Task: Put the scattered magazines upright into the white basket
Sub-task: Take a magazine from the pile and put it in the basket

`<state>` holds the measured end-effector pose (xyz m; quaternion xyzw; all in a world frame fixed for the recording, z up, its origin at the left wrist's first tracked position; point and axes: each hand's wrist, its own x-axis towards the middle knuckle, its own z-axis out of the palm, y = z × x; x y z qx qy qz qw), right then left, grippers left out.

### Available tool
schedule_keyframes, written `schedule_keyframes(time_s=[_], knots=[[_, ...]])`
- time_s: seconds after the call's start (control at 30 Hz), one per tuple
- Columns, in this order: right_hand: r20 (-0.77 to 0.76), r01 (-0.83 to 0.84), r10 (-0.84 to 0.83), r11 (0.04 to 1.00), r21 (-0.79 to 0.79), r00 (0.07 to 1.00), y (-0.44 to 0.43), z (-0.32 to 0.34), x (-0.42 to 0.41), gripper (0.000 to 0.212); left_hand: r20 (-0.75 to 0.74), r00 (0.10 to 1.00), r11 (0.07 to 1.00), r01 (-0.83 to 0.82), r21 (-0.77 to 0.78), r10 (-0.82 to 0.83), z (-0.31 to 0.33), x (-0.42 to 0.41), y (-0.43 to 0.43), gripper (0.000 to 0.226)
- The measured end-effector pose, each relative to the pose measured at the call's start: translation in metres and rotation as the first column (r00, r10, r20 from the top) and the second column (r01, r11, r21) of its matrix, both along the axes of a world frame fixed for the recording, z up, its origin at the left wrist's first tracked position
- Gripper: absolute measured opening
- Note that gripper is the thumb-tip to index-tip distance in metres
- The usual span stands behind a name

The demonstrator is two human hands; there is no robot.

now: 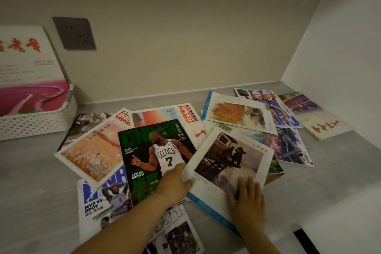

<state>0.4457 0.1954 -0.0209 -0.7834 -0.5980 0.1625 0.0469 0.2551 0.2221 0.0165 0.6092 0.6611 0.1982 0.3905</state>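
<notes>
Grey counter: both hands' grips released, flat beside "CELTICS 7 JAYLEN BROWN" magazine.

my L hand + forearm, lower centre of frame: bare, no sleeve, no watch/rings seen | my R hand + wrist, lower right: bare too, no glove, short nails, slightly blurred

Glossy magazines are lying flat and overlapping across the grey counter. The white basket, perforated, is sitting at far left, holding one pink-and-white magazine upright.
</notes>
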Motion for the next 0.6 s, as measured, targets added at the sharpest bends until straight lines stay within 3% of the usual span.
schedule_keyframes(time_s=[0.13,0.27,0.3,0.37,0.43,0.53,0.6], knots=[[-0.097,-0.006,0.011,0.999,0.045,0.995,0.003,0.000,0.010,0.063,-0.062,0.987,0.987,-0.150,-0.056,0.147,-0.001,0.009,0.015,0.044],[-0.345,0.134,-0.062,0.972,0.191,0.936,0.011,0.010,0.027,0.040,-0.154,0.987,0.982,-0.070,-0.174,0.043,0.000,0.017,0.025,0.046],[-0.449,0.252,-0.141,0.947,0.197,0.882,0.015,0.016,0.032,0.038,-0.154,0.988,0.981,-0.029,-0.190,-0.001,0.000,0.022,0.025,0.042],[-0.655,0.515,-0.324,0.849,0.117,0.683,0.023,0.030,0.042,0.036,-0.127,0.991,0.982,0.016,-0.188,-0.040,-0.001,0.030,0.021,0.035],[-0.746,0.621,-0.417,0.783,-0.006,0.519,0.032,0.042,0.050,0.036,-0.096,0.995,0.988,-0.005,-0.153,-0.010,0.000,0.035,0.015,0.032],[-0.833,0.523,-0.397,0.838,-0.156,0.387,0.044,0.058,0.049,0.041,-0.021,0.999,0.997,-0.047,-0.066,0.045,0.003,0.031,0.005,0.028],[-0.828,0.403,-0.327,0.905,-0.136,0.456,0.048,0.071,0.039,0.035,0.009,0.999,0.999,-0.049,0.007,0.049,0.004,0.023,-0.001,0.027]])
